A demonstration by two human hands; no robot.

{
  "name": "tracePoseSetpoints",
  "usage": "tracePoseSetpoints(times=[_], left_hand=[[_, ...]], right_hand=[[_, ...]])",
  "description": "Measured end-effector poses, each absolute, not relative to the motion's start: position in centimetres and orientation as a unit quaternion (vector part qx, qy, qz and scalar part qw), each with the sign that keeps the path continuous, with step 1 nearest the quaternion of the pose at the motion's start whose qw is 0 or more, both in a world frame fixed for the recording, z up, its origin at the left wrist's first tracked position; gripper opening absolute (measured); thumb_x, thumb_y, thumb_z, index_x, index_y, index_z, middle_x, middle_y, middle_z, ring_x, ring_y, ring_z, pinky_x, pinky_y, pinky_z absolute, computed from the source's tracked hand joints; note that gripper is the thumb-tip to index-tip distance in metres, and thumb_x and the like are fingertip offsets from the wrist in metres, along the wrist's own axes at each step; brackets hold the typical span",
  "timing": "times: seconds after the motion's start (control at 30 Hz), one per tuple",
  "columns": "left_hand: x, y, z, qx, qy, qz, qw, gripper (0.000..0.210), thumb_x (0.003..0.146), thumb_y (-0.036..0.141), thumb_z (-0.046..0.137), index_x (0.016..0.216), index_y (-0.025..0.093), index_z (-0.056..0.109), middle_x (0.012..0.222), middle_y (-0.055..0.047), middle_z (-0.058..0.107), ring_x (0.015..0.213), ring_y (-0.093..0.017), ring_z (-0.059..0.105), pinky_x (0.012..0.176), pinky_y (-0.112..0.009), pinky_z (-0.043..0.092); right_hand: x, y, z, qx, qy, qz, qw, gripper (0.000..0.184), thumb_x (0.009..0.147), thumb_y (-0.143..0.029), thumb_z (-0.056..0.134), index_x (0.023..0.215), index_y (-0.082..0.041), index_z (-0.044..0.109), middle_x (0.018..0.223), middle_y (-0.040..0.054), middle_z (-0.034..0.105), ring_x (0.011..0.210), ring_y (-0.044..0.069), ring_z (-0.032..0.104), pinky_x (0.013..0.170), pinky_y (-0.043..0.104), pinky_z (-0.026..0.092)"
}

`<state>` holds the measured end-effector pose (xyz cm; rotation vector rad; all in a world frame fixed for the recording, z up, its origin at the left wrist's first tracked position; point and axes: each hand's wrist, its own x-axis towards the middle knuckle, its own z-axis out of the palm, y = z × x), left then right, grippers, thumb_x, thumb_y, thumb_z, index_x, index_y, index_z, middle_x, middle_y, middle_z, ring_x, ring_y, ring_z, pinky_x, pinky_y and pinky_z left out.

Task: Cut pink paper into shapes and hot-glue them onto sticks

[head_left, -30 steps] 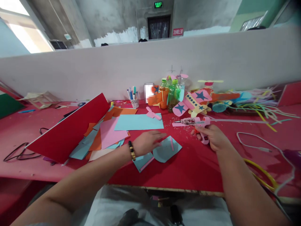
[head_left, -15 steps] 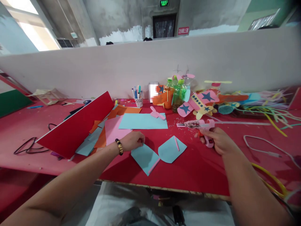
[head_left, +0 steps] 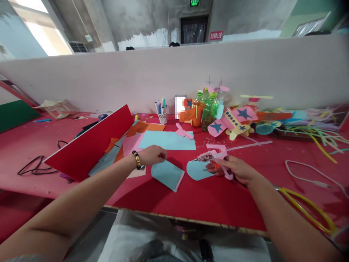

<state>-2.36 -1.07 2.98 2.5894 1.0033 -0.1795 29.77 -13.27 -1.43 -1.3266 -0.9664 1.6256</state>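
My left hand, with a beaded bracelet at the wrist, has its fingers closed at the upper corner of a light-blue paper piece. A narrow pink strip runs along that piece's right edge. My right hand grips a pink hot glue gun, a finger by its orange trigger. The gun's nozzle points left, over a second light-blue paper piece with a rounded lower edge. My right hand and the gun hide part of this second piece.
Behind lie a blue sheet and a pink paper propeller. A red board leans at left over coloured paper. Green bottles, paper planes and a pen cup line the partition. Yellow-handled scissors lie at right.
The glue gun has moved left and toward me, over the second blue piece. The piece at my left hand has turned and shifted slightly, its strip now along the edge.
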Motion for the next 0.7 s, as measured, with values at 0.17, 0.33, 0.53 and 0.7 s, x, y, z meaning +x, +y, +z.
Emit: tracePoseSetpoints(times=[0.17,0.33,0.53,0.7], left_hand=[[-4.7,0.9,3.2,0.896,0.411,-0.085,0.144,0.018,0.074,0.021,0.05,0.083,0.02,0.065,0.08,-0.001,0.067,0.074,-0.016,0.059,0.064,-0.024,0.04],[-3.7,-1.3,3.5,0.897,0.438,0.054,-0.001,0.032,0.082,0.023,0.047,0.11,0.016,0.06,0.11,-0.01,0.062,0.104,-0.023,0.055,0.091,-0.035,0.041],[6.1,-8.3,1.8,0.968,0.209,0.106,0.094,0.033,0.084,0.01,0.044,0.113,0.018,0.057,0.114,-0.007,0.06,0.107,-0.018,0.053,0.095,-0.03,0.041],[11.3,-8.3,-0.9,0.981,0.17,0.062,0.07,0.026,0.087,0.01,0.042,0.103,0.016,0.061,0.104,-0.009,0.059,0.093,-0.018,0.056,0.084,-0.029,0.045]], right_hand=[[29.9,-13.2,-1.6,-0.522,-0.372,0.653,0.404,0.027,0.079,-0.032,0.066,0.098,-0.013,0.064,0.103,0.0163,0.07,0.092,0.025,0.068,0.064,0.025,0.058],[29.9,-13.1,-1.3,-0.508,-0.354,0.654,0.434,0.025,0.08,-0.029,0.066,0.099,-0.013,0.063,0.104,0.0165,0.07,0.092,0.026,0.068,0.061,0.027,0.059],[31.1,-12.9,-0.8,-0.501,-0.33,0.601,0.527,0.015,0.081,-0.024,0.062,0.092,-0.014,0.064,0.094,0.0137,0.072,0.082,0.024,0.07,0.058,0.028,0.058],[31.7,-12.8,-0.7,-0.524,-0.301,0.584,0.542,0.016,0.081,-0.026,0.063,0.093,-0.016,0.061,0.085,0.0114,0.074,0.076,0.025,0.071,0.055,0.03,0.059]])
